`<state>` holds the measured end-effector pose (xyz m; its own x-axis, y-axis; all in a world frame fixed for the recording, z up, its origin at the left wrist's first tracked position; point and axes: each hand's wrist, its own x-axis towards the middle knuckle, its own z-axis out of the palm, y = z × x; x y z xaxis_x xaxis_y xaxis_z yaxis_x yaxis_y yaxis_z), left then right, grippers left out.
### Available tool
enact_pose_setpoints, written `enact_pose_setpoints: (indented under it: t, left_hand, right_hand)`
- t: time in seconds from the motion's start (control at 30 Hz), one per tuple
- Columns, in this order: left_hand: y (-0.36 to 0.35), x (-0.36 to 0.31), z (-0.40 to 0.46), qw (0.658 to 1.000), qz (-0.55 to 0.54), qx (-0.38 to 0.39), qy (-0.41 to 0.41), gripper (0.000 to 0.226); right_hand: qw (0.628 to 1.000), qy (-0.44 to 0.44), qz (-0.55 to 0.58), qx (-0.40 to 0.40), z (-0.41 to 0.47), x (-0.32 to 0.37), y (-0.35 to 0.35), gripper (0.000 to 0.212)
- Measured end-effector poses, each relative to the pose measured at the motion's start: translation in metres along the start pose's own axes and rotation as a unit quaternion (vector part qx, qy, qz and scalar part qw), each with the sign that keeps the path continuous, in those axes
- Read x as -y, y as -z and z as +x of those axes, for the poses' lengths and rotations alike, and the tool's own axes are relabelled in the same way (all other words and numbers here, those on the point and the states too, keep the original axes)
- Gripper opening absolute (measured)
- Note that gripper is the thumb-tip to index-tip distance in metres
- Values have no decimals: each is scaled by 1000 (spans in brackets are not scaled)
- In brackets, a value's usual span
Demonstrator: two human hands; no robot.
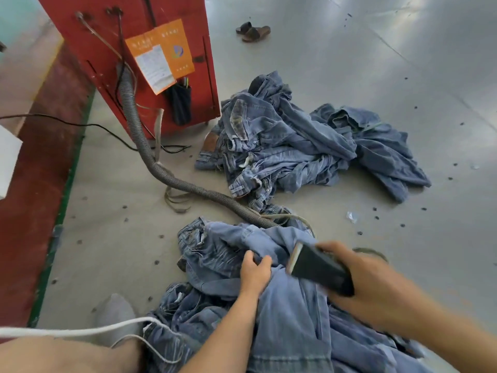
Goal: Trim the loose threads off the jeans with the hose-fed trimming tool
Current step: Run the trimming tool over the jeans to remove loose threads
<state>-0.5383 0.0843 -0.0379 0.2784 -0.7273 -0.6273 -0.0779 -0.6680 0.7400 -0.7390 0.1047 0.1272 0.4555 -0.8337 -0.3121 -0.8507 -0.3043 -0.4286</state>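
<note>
The jeans point(282, 305) lie heaped across the person's lap and the floor. The left hand point(254, 270) pinches a fold of denim; the right hand point(376, 281) is wrapped around the black trimmer point(317, 267). Denim looks heavy but floppy, so I'd hold it taut beside the seam.

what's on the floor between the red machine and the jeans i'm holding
In the head view, the ribbed grey hose snakes across the floor from the red machine to the jeans the left hand grips, with loose strapping beside it.
</note>
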Motion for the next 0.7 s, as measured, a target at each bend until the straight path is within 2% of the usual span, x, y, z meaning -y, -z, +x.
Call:
enact_pose_setpoints:
  t: [0.07, 0.17, 0.2, 0.23, 0.27, 0.3, 0.33, 0.37, 0.4, 0.43, 0.47, 0.5, 0.53, 0.57, 0.6, 0.7]
  left_hand:
    - [-2, -2, -2, 999, -39, -21, -23, 23]
    - [-4, -22, -5, 995, -90, 19, -23, 46]
    - [-7, -28, -5, 999, -17, 28, -29, 60]
    - [-9, -30, -4, 989, 130, -1, -66, 76]
    - [-13, -28, -4, 949, 278, -61, -134, 90]
    - [-16, -30, -4, 893, 378, -110, -219, 96]
    - [-23, -32, -2, 849, 414, -124, -304, 95]
    - [-32, -33, 1, 822, 421, -103, -370, 90]
    - [-40, -37, 5, 844, 389, -47, -367, 84]
    - [-48, -45, 11, 897, 340, 22, -281, 81]
    - [-55, -51, 22, 933, 313, 79, -158, 82]
    - [-58, -54, 30, 940, 313, 122, -55, 84]
    - [-57, -56, 35, 930, 338, 143, -7, 82]
    - [-54, -55, 38, 916, 373, 147, -10, 72]
    - [-53, -52, 39, 914, 379, 137, -47, 59]
    - [-43, -37, 30, 956, 249, 79, -130, 33]
  right_hand:
    - [995, -59, 58, -51, 9, -20, 13, 56]
    - [988, -116, 74, -73, 15, -43, 25, 50]
    - [987, -123, 71, -72, 16, -49, 25, 49]
    - [986, -130, 73, -69, 19, -53, 22, 47]
    - [986, -134, 79, -65, 20, -56, 18, 45]
    - [985, -136, 83, -58, 23, -58, 15, 44]
    - [986, -133, 82, -51, 26, -60, 11, 44]
    - [987, -130, 80, -44, 29, -61, 7, 44]
    - [987, -132, 77, -40, 33, -61, 3, 47]
    - [988, -131, 71, -34, 36, -60, 0, 50]
    - [989, -129, 69, -31, 40, -59, -3, 53]
    - [988, -131, 74, -31, 43, -58, -6, 55]
    - [988, -126, 81, -35, 45, -55, -10, 55]
    - [989, -114, 80, -43, 48, -53, -12, 52]
    - [991, -96, 72, -57, 49, -51, -14, 48]
    - [992, -32, 48, -112, 51, -44, -9, 40]
